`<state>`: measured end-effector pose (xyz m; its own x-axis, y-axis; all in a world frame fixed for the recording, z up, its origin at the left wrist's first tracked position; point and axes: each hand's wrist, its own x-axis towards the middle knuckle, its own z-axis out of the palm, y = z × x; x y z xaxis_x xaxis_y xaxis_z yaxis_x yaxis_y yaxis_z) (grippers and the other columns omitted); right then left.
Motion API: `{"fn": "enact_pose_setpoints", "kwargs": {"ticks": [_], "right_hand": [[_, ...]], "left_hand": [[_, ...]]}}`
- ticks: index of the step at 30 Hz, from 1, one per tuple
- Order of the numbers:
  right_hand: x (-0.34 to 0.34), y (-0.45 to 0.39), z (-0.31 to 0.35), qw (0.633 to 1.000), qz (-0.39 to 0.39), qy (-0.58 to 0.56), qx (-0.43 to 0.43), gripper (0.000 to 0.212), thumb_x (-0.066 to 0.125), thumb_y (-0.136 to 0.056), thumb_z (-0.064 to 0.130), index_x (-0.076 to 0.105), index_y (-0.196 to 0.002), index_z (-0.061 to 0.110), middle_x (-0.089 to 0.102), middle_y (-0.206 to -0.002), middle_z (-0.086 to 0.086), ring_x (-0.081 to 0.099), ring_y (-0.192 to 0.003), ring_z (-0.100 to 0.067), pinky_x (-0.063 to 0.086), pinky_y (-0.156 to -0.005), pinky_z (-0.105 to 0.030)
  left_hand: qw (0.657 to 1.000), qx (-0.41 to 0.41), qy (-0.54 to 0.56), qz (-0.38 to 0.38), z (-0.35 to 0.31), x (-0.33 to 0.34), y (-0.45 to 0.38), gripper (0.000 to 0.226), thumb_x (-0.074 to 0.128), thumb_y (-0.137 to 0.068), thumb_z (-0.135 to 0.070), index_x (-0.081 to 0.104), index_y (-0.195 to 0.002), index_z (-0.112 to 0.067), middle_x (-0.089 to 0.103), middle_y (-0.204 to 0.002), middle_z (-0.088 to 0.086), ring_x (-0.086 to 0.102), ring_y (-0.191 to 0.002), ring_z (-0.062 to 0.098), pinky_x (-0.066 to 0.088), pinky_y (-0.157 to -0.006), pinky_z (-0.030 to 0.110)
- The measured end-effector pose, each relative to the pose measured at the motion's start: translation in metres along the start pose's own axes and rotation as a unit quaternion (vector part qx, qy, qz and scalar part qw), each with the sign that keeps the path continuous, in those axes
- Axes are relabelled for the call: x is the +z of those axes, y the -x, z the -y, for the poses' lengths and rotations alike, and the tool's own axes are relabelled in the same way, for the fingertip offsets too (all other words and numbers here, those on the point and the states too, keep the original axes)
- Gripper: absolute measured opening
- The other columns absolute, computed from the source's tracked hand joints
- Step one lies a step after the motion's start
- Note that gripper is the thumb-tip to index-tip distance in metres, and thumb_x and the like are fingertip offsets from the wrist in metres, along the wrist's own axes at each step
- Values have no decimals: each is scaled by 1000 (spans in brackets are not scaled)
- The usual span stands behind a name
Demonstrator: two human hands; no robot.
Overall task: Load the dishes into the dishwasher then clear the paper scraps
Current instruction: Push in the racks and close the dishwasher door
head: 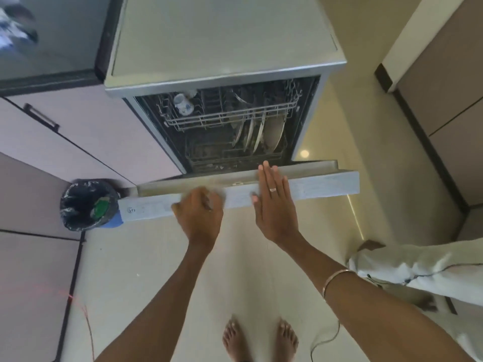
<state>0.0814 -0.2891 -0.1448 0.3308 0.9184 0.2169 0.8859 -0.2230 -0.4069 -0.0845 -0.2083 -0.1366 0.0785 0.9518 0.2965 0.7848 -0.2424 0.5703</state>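
The steel dishwasher [222, 35] stands in front of me with its door [326, 184] partly lowered. Several plates [261, 131] stand on edge in the lower rack, and a white cup [183, 103] sits in the upper rack. My left hand [198, 212], slightly blurred, grips the door's top edge with curled fingers. My right hand [274, 205] presses flat on the same edge, its straight fingers reaching over the inner rim. No paper scraps can be made out.
A small bin [78, 205] with a black liner and something green inside stands by the door's left end. Pink cabinets [78, 131] and a dark counter [52, 35] are on the left. Another person's pale trouser leg [418, 270] is at right. A cable [324, 343] lies near my bare feet [258, 340].
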Motion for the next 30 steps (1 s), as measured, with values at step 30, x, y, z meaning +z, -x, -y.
{"fn": "enact_pose_setpoints", "kwargs": {"ticks": [30], "right_hand": [[-1,-163,-8,986,-107,124,-13,67,36,-103,40,15,-156,6,5,-165,-9,-2,-153,-23,-1,-124,-37]], "left_hand": [[963,222,-153,-3,-46,47,-179,65,15,-104,-50,17,-157,-12,8,-164,13,4,-152,30,17,-121,49]]}}
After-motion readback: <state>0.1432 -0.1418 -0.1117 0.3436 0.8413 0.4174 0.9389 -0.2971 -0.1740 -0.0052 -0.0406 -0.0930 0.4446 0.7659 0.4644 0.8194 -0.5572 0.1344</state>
